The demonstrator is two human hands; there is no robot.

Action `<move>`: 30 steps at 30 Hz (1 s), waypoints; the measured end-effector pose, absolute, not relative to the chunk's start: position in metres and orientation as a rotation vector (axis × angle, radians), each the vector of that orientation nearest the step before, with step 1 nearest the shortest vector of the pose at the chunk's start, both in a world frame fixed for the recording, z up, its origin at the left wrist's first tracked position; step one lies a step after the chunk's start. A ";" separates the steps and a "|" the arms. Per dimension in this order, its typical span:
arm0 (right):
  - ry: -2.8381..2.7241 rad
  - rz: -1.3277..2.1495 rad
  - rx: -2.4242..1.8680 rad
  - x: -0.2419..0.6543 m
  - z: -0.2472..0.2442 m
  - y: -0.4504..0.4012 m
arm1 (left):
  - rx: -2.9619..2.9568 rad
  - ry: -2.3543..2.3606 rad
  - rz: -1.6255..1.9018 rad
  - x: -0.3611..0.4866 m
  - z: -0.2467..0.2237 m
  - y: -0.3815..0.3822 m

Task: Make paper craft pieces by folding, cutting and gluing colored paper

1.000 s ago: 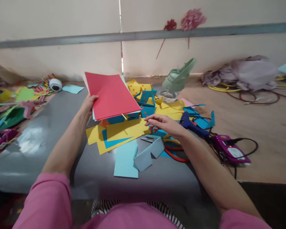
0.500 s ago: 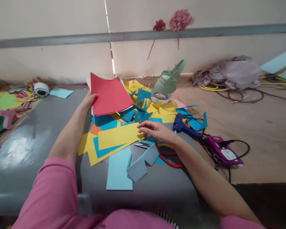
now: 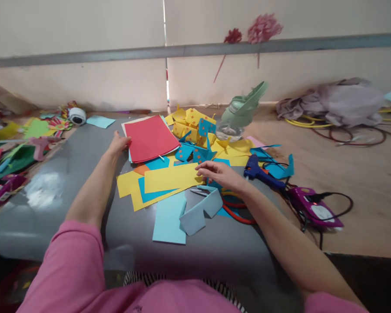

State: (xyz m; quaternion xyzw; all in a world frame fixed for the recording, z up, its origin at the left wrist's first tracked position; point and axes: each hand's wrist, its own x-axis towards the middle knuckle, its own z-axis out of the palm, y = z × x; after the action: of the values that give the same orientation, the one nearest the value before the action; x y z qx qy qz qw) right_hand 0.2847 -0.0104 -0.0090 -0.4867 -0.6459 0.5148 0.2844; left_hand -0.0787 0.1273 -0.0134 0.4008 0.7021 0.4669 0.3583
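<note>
My left hand (image 3: 119, 142) is at the left edge of a stack of foam or paper sheets, its fingers apart and its thumb by the edge. A red sheet (image 3: 152, 139) tops the stack, with cream and pale blue edges showing beneath. My right hand (image 3: 222, 174), loosely curled with a gap between thumb and fingers, hovers at the right end of a yellow strip (image 3: 171, 178). Under that strip are blue and yellow pieces. Nearer me lie a pale blue sheet (image 3: 169, 221) and a folded, notched pale blue piece (image 3: 202, 211). Red-handled scissors (image 3: 237, 215) are partly hidden below my right forearm.
Orange-dotted yellow and blue cutouts (image 3: 195, 130) are heaped behind the strips, beside a green-lidded clear container (image 3: 239, 113). At right are a blue glue gun (image 3: 259, 171), a purple power strip (image 3: 314, 208) and cables. A pink glue gun (image 3: 41, 147) lies left.
The stack under the red sheet has come down from a tilted, raised position to lie flatter, and my left hand has loosened at its edge. The view has shifted left; my right hand stays by the strip.
</note>
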 end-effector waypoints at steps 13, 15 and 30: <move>-2.003 1.059 -1.279 0.286 0.029 -0.026 | 2.235 1.309 0.484 0.002 0.033 -0.050; -2.131 0.999 -1.291 0.282 0.034 -0.032 | 2.395 1.374 0.527 0.003 0.022 -0.045; -1.836 1.049 -1.326 0.283 -0.004 -0.023 | 2.381 1.913 0.290 0.001 -0.020 0.058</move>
State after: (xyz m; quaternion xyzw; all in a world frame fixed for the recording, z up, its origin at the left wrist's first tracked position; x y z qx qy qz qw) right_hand 0.2828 -0.0229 -0.0039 -0.5039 -0.6976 0.3986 0.3171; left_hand 0.0011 0.0580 -0.0204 0.7755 0.6231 0.0945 0.0369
